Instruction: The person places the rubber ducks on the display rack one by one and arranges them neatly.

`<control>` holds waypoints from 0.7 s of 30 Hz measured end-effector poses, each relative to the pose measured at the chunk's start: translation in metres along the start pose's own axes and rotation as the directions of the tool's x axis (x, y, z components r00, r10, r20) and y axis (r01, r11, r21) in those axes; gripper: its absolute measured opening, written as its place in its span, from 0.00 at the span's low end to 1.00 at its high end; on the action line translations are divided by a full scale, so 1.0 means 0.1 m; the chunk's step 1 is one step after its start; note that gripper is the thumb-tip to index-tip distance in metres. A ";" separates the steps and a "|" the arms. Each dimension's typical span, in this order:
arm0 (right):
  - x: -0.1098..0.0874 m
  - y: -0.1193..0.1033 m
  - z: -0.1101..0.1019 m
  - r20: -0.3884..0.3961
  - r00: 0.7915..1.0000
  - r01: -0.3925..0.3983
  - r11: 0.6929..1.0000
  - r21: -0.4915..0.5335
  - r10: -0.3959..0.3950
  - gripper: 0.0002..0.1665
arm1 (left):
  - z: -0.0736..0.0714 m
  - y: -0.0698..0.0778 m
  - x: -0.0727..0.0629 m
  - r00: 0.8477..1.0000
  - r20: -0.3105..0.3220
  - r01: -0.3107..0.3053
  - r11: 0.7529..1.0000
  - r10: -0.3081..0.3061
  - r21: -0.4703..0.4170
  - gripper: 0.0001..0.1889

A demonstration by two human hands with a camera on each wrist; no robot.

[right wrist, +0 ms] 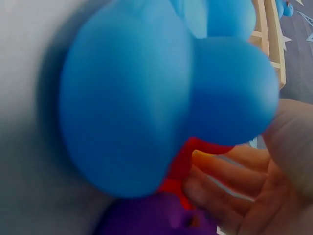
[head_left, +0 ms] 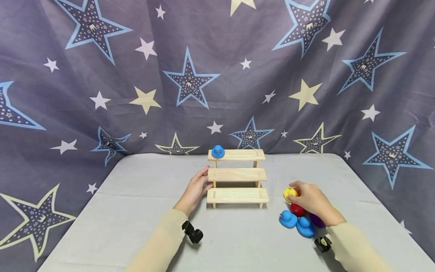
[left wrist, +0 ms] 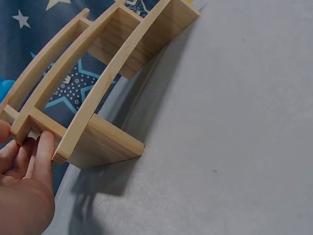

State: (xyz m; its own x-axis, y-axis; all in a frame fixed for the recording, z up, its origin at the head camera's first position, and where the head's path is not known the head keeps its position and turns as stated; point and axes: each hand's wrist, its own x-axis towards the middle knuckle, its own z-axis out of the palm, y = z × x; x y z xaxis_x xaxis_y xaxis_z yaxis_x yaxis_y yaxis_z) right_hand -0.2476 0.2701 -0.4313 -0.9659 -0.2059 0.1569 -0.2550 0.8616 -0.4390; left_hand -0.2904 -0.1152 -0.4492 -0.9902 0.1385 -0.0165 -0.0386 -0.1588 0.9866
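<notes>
A three-step wooden stand [head_left: 237, 174] stands on the table, with a blue rubber duck [head_left: 218, 151] at the left end of its top step. My left hand [head_left: 194, 189] grips the stand's left side by the middle step, thumb above and fingertips [left wrist: 46, 142] against the wood. Over on the right, my right hand [head_left: 314, 199] pinches a yellow rubber duck [head_left: 289, 194] between thumb and fingers. Red ducks [head_left: 297, 210] lie right beneath and behind that hand, partly covered by it. One blue duck [right wrist: 127, 103] fills much of the right wrist view.
Two blue ducks [head_left: 288, 219] sit nearest the front of the pile. A purple duck [head_left: 318, 221] shows partly under the right wrist, with a sliver of green behind it. The table [head_left: 142, 181] has a pale cloth, and a star-patterned curtain [head_left: 217, 75] hangs behind it.
</notes>
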 end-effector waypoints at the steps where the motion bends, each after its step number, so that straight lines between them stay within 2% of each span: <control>1: 0.00 0.00 0.00 0.002 1.000 -0.004 1.000 -0.008 0.004 0.28 | 0.00 0.00 0.00 1.000 0.003 -0.001 1.000 0.001 0.002 0.28; 11: 0.01 -0.04 -0.01 0.026 0.998 -0.059 0.997 -0.042 0.060 0.28 | -0.01 -0.01 0.00 1.000 0.014 0.009 1.000 -0.009 0.014 0.28; 21: 0.03 -0.03 0.01 0.037 0.997 -0.064 0.998 -0.027 0.065 0.29 | 0.00 -0.01 0.00 1.000 0.008 0.004 1.000 -0.004 -0.012 0.28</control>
State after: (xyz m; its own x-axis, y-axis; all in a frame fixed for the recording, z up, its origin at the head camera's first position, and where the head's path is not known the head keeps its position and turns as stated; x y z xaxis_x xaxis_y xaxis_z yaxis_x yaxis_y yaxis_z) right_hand -0.2501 0.2662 -0.4298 -0.9814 -0.1665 0.0955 -0.1914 0.8852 -0.4241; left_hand -0.2908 -0.1147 -0.4502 -0.9890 0.1469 -0.0192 -0.0443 -0.1697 0.9845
